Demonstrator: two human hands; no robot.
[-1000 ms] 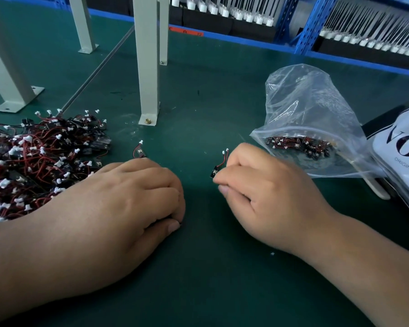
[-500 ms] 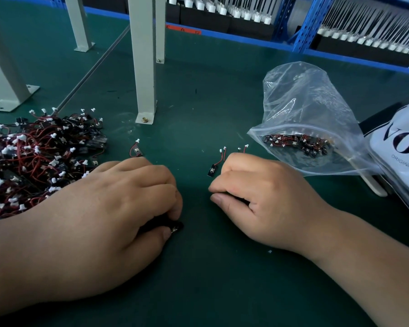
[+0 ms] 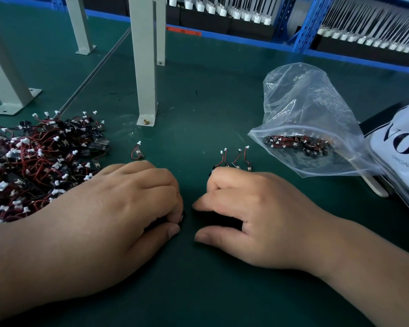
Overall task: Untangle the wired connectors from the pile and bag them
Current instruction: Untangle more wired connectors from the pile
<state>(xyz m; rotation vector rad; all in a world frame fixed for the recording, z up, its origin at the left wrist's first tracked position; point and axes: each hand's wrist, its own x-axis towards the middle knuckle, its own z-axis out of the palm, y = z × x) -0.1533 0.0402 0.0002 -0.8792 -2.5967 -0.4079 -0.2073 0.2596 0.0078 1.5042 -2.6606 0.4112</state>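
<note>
A tangled pile of wired connectors, red and black leads with white plugs, lies at the left on the green mat. One loose connector lies apart from it. My left hand rests beside the pile, thumb and fingertips pinching a small dark connector part. My right hand rests near the mat's middle with curled fingers. Several sorted connectors stick out past its knuckles, their black ends tucked under the fingers. A clear zip bag with connectors inside stands open just beyond them.
A grey metal post is bolted to the mat behind the hands, with more posts at the left. A white printed bag lies at the right edge. Blue shelving with racks of parts runs along the back.
My right hand has lowered onto the mat, and more connectors now show past its knuckles. Its thumb and index finger have spread towards my left hand. The left hand's thumb has shifted, showing a dark part.
</note>
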